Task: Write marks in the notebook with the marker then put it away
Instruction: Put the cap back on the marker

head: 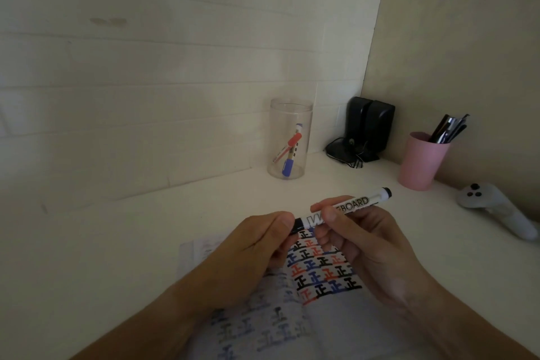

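Observation:
A white whiteboard marker [358, 204] with black ends lies level above the open notebook [321, 275]. My right hand [365, 245] pinches its barrel near the middle. My left hand [257, 245] is closed around the black cap at the marker's left end. The notebook's page carries rows of black, red and blue marks, partly hidden under both hands. A clear plastic jar [289, 140] behind the hands holds a red-capped and a blue-capped marker.
A pink cup [420, 164] with dark pens stands at the right by the wall. Two black speakers [368, 128] with cables sit in the corner. A white handheld controller [496, 207] lies at the far right of the white desk [117, 242].

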The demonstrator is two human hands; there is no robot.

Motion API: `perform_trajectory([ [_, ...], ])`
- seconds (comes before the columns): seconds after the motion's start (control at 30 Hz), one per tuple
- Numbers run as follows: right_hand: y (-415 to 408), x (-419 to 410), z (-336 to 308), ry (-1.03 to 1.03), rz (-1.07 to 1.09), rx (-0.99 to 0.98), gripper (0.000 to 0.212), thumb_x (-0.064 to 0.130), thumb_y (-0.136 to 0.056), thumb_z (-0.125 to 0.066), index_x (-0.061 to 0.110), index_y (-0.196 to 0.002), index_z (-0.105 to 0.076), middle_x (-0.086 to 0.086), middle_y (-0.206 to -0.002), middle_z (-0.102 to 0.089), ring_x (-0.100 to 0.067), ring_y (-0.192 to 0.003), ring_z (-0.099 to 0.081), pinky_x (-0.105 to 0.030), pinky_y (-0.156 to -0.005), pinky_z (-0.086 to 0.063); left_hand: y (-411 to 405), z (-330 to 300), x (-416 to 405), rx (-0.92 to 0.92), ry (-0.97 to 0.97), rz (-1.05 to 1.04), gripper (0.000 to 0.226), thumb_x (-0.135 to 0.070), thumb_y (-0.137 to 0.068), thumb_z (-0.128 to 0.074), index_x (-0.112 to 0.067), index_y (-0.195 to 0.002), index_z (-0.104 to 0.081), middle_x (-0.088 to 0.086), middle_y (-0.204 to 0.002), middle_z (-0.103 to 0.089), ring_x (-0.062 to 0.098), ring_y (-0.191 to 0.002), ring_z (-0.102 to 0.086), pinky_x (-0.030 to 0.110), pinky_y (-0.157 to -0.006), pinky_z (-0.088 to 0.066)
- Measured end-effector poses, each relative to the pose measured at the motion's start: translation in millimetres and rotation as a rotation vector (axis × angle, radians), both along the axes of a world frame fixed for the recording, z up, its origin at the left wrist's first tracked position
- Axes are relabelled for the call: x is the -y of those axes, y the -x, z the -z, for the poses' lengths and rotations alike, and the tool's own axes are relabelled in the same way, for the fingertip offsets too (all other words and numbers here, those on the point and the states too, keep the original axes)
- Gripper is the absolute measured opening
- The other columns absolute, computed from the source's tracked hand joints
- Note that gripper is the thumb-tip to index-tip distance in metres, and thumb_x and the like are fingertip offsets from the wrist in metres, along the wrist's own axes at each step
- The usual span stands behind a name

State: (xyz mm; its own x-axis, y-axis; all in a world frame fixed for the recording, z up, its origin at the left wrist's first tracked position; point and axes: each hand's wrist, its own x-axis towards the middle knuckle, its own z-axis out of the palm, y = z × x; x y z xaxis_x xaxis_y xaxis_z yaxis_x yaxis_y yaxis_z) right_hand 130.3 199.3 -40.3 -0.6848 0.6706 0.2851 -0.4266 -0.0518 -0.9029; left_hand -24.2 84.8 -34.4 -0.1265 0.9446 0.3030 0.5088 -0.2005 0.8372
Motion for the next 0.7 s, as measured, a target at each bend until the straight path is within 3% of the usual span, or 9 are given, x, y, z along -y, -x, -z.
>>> perform_trajectory([
  [0.07, -1, -1, 0, -0.006, -0.007, 0.0, 0.024, 0.014, -0.079, -0.069, -0.004, -0.093, -0.077, -0.015, -0.066, -0.069, -0.018, -0.059, -0.064, -0.025, -0.06, -0.055, 4, 6, -5, 0.064, -0.003, 0.053, 0.045, -0.04, -0.105, -0.029, -0.016, -0.068, -0.04, -0.004, -0.06, -0.038, 0.014, -0.056, -0.034, 0.027, -0.056, -0.031],
  [0.17, 2, 1, 1, -0.003, 0.033, 0.032, 0.029, 0.018, -0.078, -0.071, -0.003, -0.096, -0.077, -0.014, -0.068, -0.069, -0.017, -0.061, -0.064, -0.023, -0.063, -0.055, 9, 9, -9, -0.018, -0.022, 0.007, 0.046, -0.036, -0.105, -0.031, -0.013, -0.068, -0.043, 0.004, -0.061, -0.042, 0.014, -0.059, -0.04, 0.031, -0.057, -0.035],
  [0.23, 7, 1, 4, 0.017, 0.123, 0.074, 0.033, 0.022, -0.078, -0.074, 0.004, -0.105, -0.077, -0.012, -0.072, -0.069, -0.017, -0.065, -0.064, -0.023, -0.068, -0.055, 13, 10, -11, -0.182, -0.112, -0.036, 0.044, -0.033, -0.105, -0.034, -0.01, -0.069, -0.045, 0.0, -0.063, -0.048, 0.011, -0.061, -0.047, 0.03, -0.06, -0.04],
  [0.33, 12, -5, 8, 0.088, 0.303, 0.1, 0.046, 0.02, -0.079, -0.079, 0.02, -0.124, -0.069, -0.016, -0.087, -0.075, -0.02, -0.072, -0.065, -0.033, -0.077, -0.059, 16, 9, -12, -0.519, -0.177, -0.048, 0.034, -0.037, -0.104, -0.038, -0.026, -0.071, -0.044, -0.009, -0.067, -0.05, 0.013, -0.065, -0.051, 0.021, -0.06, -0.036],
  [0.43, 9, -9, 10, 0.072, 0.334, 0.132, 0.05, 0.012, -0.087, -0.074, 0.03, -0.13, -0.059, -0.018, -0.097, -0.08, -0.03, -0.08, -0.074, -0.038, -0.077, -0.062, 16, 9, -15, -0.683, -0.179, -0.015, 0.037, -0.05, -0.099, -0.04, -0.028, -0.07, -0.042, -0.01, -0.065, -0.046, 0.011, -0.063, -0.046, 0.019, -0.06, -0.032],
  [0.5, 9, -8, 11, 0.025, 0.322, 0.185, 0.043, 0.011, -0.092, -0.068, 0.028, -0.131, -0.059, -0.016, -0.096, -0.081, -0.03, -0.085, -0.078, -0.04, -0.08, -0.063, 18, 13, -16, -0.752, -0.162, -0.026, 0.044, -0.056, -0.098, -0.034, -0.026, -0.069, -0.045, -0.008, -0.065, -0.047, 0.012, -0.065, -0.045, 0.022, -0.065, -0.034],
  [0.6, 12, -9, -1, -0.195, 0.438, 0.215, 0.035, 0.009, -0.098, -0.06, 0.02, -0.132, -0.059, -0.009, -0.094, -0.082, -0.022, -0.088, -0.078, -0.039, -0.085, -0.063, 33, 20, -19, -0.798, -0.184, -0.201, 0.048, -0.053, -0.101, -0.025, -0.024, -0.07, -0.046, -0.007, -0.067, -0.05, 0.012, -0.067, -0.045, 0.031, -0.071, -0.041],
  [0.7, 27, -20, -49, -0.362, 0.585, 0.072, 0.036, 0.007, -0.1, -0.057, 0.017, -0.133, -0.048, -0.004, -0.099, -0.081, -0.017, -0.096, -0.076, -0.03, -0.083, -0.061, 54, 21, -21, -0.757, -0.241, -0.462, 0.042, -0.048, -0.101, -0.029, -0.025, -0.068, -0.039, -0.007, -0.067, -0.048, 0.017, -0.068, -0.045, 0.039, -0.069, -0.045],
])
